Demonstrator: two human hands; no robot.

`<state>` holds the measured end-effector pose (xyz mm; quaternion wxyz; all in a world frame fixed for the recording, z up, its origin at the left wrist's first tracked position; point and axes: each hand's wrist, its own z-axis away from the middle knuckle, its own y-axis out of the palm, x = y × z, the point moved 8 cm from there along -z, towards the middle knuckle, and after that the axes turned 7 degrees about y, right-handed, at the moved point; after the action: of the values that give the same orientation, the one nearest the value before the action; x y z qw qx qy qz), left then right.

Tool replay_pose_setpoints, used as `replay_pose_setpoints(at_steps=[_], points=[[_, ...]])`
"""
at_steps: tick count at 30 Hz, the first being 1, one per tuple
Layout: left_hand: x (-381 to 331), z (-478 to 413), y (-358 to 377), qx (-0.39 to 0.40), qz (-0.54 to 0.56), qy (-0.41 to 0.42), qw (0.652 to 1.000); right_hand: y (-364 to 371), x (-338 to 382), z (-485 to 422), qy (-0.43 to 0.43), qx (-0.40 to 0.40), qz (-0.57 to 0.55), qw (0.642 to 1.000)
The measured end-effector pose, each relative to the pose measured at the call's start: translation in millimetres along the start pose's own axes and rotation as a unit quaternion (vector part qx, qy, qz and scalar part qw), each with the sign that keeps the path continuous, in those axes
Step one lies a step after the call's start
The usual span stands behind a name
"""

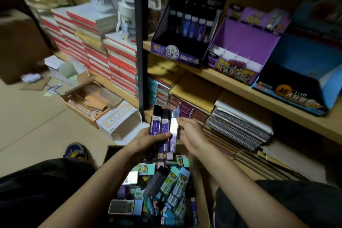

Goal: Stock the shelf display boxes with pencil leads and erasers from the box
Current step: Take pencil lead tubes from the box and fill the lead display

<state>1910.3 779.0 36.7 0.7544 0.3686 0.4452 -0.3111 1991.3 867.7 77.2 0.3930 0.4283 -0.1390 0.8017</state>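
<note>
The cardboard box [201,187] runs off the lower edge; the fingers of the left hand [146,140] lie hidden behind the lead cases [163,126], whose print is too blurred to read; whether the right hand [187,132] pinches the outermost case or only touches it is unclear; the blue display box [296,55] is cut by the right edge.

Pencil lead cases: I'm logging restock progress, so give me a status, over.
Left hand grips three pencil lead cases, fanned, above the stock box. Right hand pinches the rightmost. Black-and-purple display box on shelf part filled, nothing blocking it.
</note>
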Motion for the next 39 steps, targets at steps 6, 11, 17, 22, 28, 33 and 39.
replay_pose_setpoints(at_steps=[6, 11, 17, 22, 28, 33, 39], points=[[-75.6, -6.7, -1.6, 0.005, -0.068, 0.067, 0.995, -2.0, 75.7, 10.2, -0.102, 0.001, -0.007, 0.995], [-136.0, -10.4, -4.3, -0.003, -0.071, 0.131, 0.989, 0.1, 144.9, 22.4, -0.238, -0.031, 0.102, 0.965], [-165.1, -14.8, -32.0, -0.045, -0.035, 0.154, 0.986, -12.8, 245.5, 28.8, -0.340, -0.121, 0.090, 0.928], [-172.1, -20.7, -51.1, -0.050, -0.004, 0.155, 0.987, 9.0, 312.0, 16.9, -0.411, -0.153, 0.125, 0.890], [-176.8, -18.7, -63.8, -0.049, 0.025, 0.159, 0.986, 38.7, 338.8, -34.6, -0.399, -0.167, 0.107, 0.895], [-184.2, -15.9, -77.2, -0.056, 0.006, 0.161, 0.985, 54.8, 345.4, -53.4, -0.421, -0.196, 0.200, 0.863], [-189.3, -13.7, -87.3, -0.070, 0.041, 0.171, 0.982, 57.1, 340.6, -61.8, -0.429, -0.184, 0.251, 0.848]])
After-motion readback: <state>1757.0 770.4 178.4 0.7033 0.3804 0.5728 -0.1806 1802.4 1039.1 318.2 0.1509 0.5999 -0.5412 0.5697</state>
